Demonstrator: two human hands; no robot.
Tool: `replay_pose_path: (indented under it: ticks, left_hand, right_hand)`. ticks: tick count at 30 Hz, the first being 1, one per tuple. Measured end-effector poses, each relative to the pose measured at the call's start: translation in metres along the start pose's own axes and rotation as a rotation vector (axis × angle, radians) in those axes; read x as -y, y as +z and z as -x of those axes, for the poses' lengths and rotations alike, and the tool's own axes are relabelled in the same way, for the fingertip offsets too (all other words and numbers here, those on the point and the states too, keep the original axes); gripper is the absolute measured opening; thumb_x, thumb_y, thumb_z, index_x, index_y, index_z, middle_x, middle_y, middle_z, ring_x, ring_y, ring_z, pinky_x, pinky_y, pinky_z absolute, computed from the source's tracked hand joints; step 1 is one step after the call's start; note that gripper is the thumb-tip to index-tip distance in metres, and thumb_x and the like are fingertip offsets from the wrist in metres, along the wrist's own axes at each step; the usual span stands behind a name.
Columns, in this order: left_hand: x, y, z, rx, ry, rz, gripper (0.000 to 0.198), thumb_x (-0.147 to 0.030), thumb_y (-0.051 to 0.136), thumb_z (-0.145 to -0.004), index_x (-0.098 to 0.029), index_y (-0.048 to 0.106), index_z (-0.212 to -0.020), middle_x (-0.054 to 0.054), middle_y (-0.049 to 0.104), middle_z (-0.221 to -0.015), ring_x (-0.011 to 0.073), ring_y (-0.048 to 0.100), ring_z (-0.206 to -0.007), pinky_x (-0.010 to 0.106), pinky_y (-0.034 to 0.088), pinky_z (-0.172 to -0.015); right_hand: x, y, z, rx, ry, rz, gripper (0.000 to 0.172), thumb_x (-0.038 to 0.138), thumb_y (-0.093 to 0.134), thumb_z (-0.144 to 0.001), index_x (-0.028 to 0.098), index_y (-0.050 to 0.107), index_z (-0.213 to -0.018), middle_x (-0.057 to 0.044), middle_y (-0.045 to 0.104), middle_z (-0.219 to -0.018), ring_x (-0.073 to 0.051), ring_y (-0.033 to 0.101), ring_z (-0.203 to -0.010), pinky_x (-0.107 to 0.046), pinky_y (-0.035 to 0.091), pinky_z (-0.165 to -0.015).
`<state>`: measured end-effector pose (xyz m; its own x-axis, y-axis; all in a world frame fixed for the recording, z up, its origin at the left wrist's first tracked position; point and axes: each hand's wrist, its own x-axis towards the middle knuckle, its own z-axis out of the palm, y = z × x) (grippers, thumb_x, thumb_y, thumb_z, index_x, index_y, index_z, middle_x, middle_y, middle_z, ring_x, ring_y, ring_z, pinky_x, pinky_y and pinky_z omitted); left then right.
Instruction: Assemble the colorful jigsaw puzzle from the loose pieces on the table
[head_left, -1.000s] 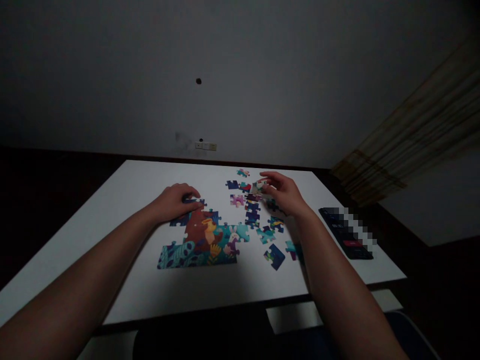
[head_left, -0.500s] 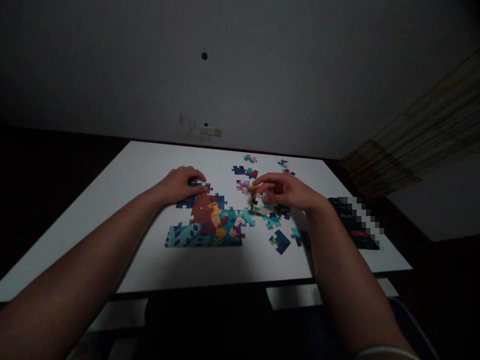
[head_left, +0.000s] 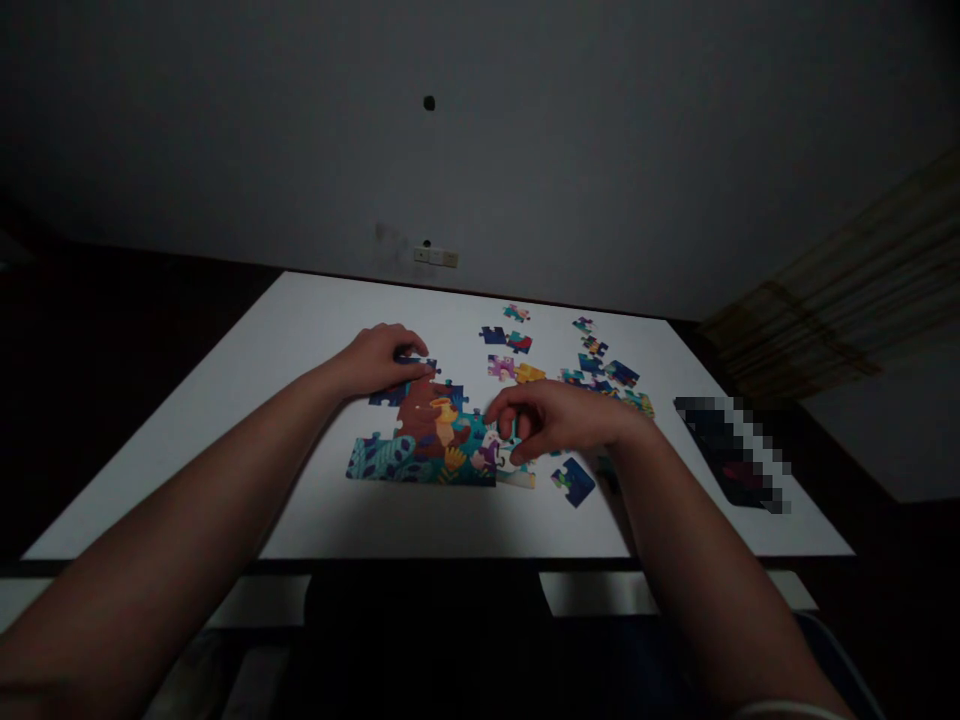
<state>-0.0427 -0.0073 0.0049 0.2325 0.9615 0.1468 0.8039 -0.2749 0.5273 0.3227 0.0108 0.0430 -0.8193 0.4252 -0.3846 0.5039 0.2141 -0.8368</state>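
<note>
A partly joined colourful jigsaw [head_left: 420, 445] lies on the white table [head_left: 315, 330]. My left hand [head_left: 382, 357] rests on its upper left corner, fingers curled down on a dark blue piece there. My right hand [head_left: 551, 420] is at the jigsaw's right edge, fingers bent and pressing a pale piece [head_left: 517, 472] against the lower right corner. A loose dark blue piece [head_left: 574, 482] lies just right of that hand.
Several loose pieces [head_left: 600, 365] are scattered at the back right of the table, with a few more [head_left: 506, 340] behind the jigsaw. A dark flat device [head_left: 731, 460] lies near the right edge. A wall with a socket [head_left: 436, 257] stands behind.
My right hand has come from the loose pieces at the back right down to the jigsaw's lower right corner with a piece. My left hand stayed on the jigsaw.
</note>
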Motion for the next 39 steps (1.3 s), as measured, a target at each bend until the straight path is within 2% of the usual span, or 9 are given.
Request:
replay_pose_path:
  ticks: [7, 12, 18, 23, 29, 31, 35, 37, 39]
  left_hand:
    - [-0.004, 0.000, 0.001, 0.012, 0.006, -0.005, 0.041, -0.059, 0.078, -0.096, -0.024, 0.090, -0.115, 0.015, 0.084, -0.118, 0.0333, 0.075, -0.112, 0.051, 0.056, -0.104]
    - [-0.005, -0.001, 0.001, 0.011, -0.007, -0.029, 0.045, -0.061, 0.080, -0.095, -0.024, 0.090, -0.118, 0.014, 0.083, -0.114, 0.0337, 0.074, -0.109, 0.051, 0.056, -0.100]
    - [-0.002, 0.000, 0.000, 0.017, -0.013, -0.023, 0.045, -0.061, 0.080, -0.094, -0.024, 0.091, -0.118, 0.014, 0.084, -0.116, 0.0343, 0.075, -0.109, 0.050, 0.056, -0.100]
    - [-0.002, -0.002, 0.000, 0.013, -0.004, -0.014, 0.046, -0.064, 0.076, -0.092, -0.026, 0.090, -0.114, 0.014, 0.084, -0.117, 0.0350, 0.076, -0.112, 0.050, 0.056, -0.100]
    - [0.005, -0.005, -0.001, 0.006, 0.012, -0.034, 0.047, -0.067, 0.074, -0.092, -0.028, 0.090, -0.114, 0.013, 0.086, -0.116, 0.0354, 0.077, -0.111, 0.049, 0.055, -0.098]
    - [0.008, -0.005, -0.002, 0.008, 0.014, -0.034, 0.048, -0.068, 0.074, -0.092, -0.028, 0.090, -0.114, 0.013, 0.086, -0.116, 0.0352, 0.077, -0.110, 0.049, 0.054, -0.097]
    - [0.009, -0.004, -0.002, 0.005, 0.006, -0.019, 0.047, -0.068, 0.075, -0.090, -0.029, 0.089, -0.112, 0.013, 0.086, -0.115, 0.0342, 0.077, -0.108, 0.048, 0.055, -0.097]
    - [0.008, -0.004, -0.003, 0.001, 0.007, -0.022, 0.046, -0.067, 0.075, -0.090, -0.030, 0.089, -0.112, 0.013, 0.086, -0.114, 0.0344, 0.077, -0.108, 0.049, 0.056, -0.097]
    - [0.007, -0.004, -0.003, 0.005, 0.011, -0.026, 0.045, -0.067, 0.076, -0.090, -0.029, 0.089, -0.112, 0.014, 0.086, -0.115, 0.0349, 0.077, -0.108, 0.050, 0.056, -0.097]
  right_hand:
    - [0.006, 0.007, 0.002, -0.031, 0.018, 0.018, 0.046, 0.020, 0.102, -0.077, 0.025, 0.078, -0.116, -0.003, 0.084, -0.105, -0.020, 0.077, -0.092, -0.032, 0.063, -0.083]
    - [0.009, 0.010, 0.001, -0.049, -0.009, 0.052, 0.044, 0.019, 0.100, -0.079, 0.025, 0.081, -0.118, -0.003, 0.084, -0.107, -0.019, 0.075, -0.088, -0.032, 0.060, -0.079]
    - [0.005, -0.009, 0.022, -0.025, -0.040, -0.078, 0.048, 0.029, 0.102, -0.080, 0.025, 0.078, -0.122, -0.002, 0.082, -0.106, -0.019, 0.075, -0.091, -0.033, 0.061, -0.083]
    - [-0.017, -0.036, 0.036, -0.213, -0.049, -0.107, 0.050, 0.032, 0.100, -0.080, 0.024, 0.077, -0.123, -0.002, 0.082, -0.102, -0.020, 0.075, -0.088, -0.034, 0.062, -0.083]
    - [-0.039, -0.044, 0.018, -0.358, -0.044, 0.009, 0.041, 0.019, 0.092, -0.077, 0.025, 0.080, -0.115, -0.002, 0.082, -0.097, -0.021, 0.075, -0.087, -0.034, 0.061, -0.082]
    - [-0.045, -0.047, 0.013, -0.465, -0.039, 0.095, 0.033, 0.019, 0.089, -0.082, 0.024, 0.082, -0.114, -0.003, 0.082, -0.094, -0.022, 0.075, -0.084, -0.034, 0.060, -0.080]
    - [-0.061, -0.061, 0.015, -0.970, 0.134, 0.347, 0.013, 0.022, 0.076, -0.097, 0.022, 0.084, -0.108, -0.009, 0.085, -0.101, -0.027, 0.078, -0.093, -0.038, 0.059, -0.087]
    - [-0.068, -0.071, 0.019, -1.166, 0.276, 0.433, 0.018, 0.022, 0.071, -0.102, 0.021, 0.085, -0.114, -0.014, 0.087, -0.115, -0.031, 0.080, -0.108, -0.041, 0.059, -0.098]
    - [-0.073, -0.083, 0.019, -1.242, 0.406, 0.472, 0.029, 0.025, 0.067, -0.106, 0.020, 0.086, -0.127, -0.018, 0.086, -0.131, -0.034, 0.079, -0.123, -0.043, 0.058, -0.107]
